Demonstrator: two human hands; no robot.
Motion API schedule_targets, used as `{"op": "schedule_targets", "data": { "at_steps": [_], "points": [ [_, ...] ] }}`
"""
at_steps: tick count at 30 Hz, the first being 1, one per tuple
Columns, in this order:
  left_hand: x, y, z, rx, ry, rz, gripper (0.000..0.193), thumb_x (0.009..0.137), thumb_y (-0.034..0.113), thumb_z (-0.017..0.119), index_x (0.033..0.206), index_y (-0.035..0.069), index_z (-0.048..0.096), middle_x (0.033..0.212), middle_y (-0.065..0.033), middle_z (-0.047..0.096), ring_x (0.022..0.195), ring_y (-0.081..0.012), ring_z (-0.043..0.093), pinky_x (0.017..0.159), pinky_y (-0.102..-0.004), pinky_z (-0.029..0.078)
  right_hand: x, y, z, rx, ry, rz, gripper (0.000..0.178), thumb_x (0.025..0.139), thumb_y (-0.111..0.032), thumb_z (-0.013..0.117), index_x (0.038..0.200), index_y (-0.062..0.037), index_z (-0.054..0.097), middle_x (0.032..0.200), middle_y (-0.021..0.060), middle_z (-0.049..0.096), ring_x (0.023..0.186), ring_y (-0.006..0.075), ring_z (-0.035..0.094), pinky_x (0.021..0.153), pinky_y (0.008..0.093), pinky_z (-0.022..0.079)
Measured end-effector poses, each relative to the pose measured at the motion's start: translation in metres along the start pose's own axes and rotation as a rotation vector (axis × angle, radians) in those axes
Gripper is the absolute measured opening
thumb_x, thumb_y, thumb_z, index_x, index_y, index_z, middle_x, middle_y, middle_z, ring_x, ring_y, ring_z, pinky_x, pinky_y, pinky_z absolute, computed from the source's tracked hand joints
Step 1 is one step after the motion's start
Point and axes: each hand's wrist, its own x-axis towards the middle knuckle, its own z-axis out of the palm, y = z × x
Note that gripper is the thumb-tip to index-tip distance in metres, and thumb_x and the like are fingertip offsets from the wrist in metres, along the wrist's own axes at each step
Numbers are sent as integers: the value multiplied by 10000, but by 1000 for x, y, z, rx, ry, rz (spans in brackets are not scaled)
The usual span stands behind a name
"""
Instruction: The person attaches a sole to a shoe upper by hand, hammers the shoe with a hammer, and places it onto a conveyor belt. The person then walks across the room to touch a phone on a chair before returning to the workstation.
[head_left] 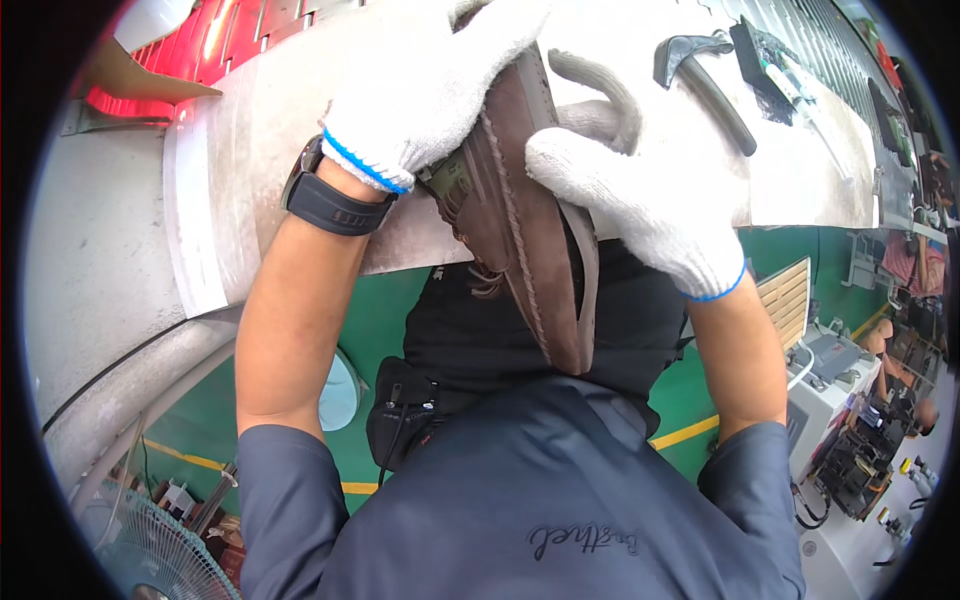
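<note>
A brown lace-up shoe [510,190] is tilted on its side over the table's near edge, with its narrow end pointing toward my body. Its laces hang on the left, and a dark gap runs between the upper and the sole edge on the right. My left hand [430,85], in a white knitted glove, is closed around the far left part of the shoe; most of its fingertips are hidden. My right hand [640,180], also gloved, lies against the sole side. Its thumb touches the shoe while the other fingers are spread and curved beyond it.
A black-headed hammer [705,85] lies on the worktable [240,190] to the right. Past it are a dark tray [765,75] and a white tube [785,85]. Red metal parts [220,45] line the far left. A fan [160,550] stands at lower left.
</note>
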Motion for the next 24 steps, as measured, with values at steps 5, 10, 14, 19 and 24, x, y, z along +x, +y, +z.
{"op": "schedule_targets", "data": {
  "at_steps": [5, 10, 14, 19, 24],
  "points": [
    [3, -12, 2, 38, 3, -60, 434, 1087, 346, 622, 1130, -69, 743, 925, -163, 754, 860, -191, 679, 798, -355, 533, -9, 15, 5, 23, 121, -20, 703, 1029, -248, 773, 1614, 11, 482, 1301, 152, 738, 1153, 174, 687, 947, 305, 593],
    [3, -19, 3, 2, 9, -27, 438, 1100, 350, 607, 1163, -63, 739, 948, -162, 755, 892, -184, 683, 822, -348, 533, -19, 10, 5, 56, 42, -23, 670, 1054, -231, 739, 1623, 3, 473, 1389, 176, 702, 1241, 189, 653, 1036, 326, 558],
    [3, -24, 6, -18, 28, 64, 434, 1108, 348, 599, 1170, -59, 738, 970, -152, 761, 923, -181, 691, 837, -346, 535, -24, 16, 15, 122, 109, -26, 671, 1051, -217, 739, 1621, 15, 471, 1450, 193, 677, 1303, 199, 631, 1108, 350, 519],
    [1, -7, 6, -40, -3, -18, 424, 1107, 343, 602, 1172, -52, 741, 987, -152, 765, 936, -186, 693, 853, -342, 535, -25, 26, 25, 204, 189, -98, 764, 1020, -244, 794, 1614, 76, 438, 1450, 233, 669, 1305, 242, 655, 1124, 378, 526],
    [0, -10, 7, 7, 15, 12, 432, 1108, 355, 599, 1171, -46, 745, 985, -149, 765, 930, -188, 692, 857, -342, 534, -28, 25, 22, 132, 213, -68, 827, 999, -243, 834, 1601, 139, 417, 1475, 262, 642, 1316, 270, 663, 1155, 399, 523]
  ]
}}
